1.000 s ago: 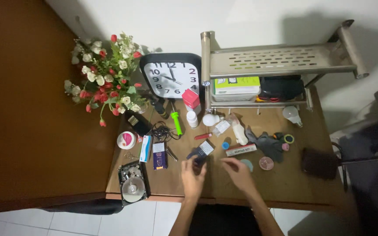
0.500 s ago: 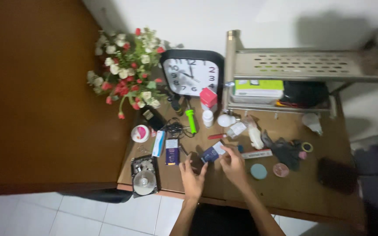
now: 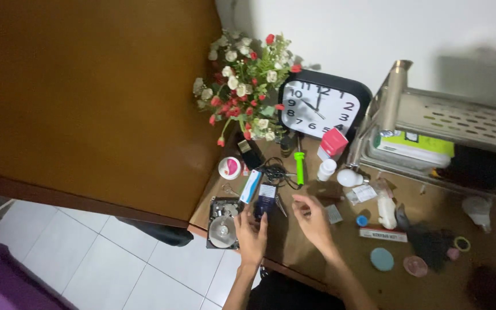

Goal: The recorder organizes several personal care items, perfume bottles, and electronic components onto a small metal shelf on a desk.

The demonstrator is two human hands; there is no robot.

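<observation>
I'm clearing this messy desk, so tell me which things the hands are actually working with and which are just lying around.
In hand:
left hand touching the dark blue box
right hand hovering open, beside the small grey card
opened hard drive next to the left hand

Lying about:
wall clock
flower bouquet
green-handled tool
white bulb
red box
metal rack

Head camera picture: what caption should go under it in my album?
Two bare hands, left and right, over a cluttered wooden desk.

head cam | above, tilted down-left | mid-range over desk [image 3: 317,252] | right edge seemingly cropped
</observation>
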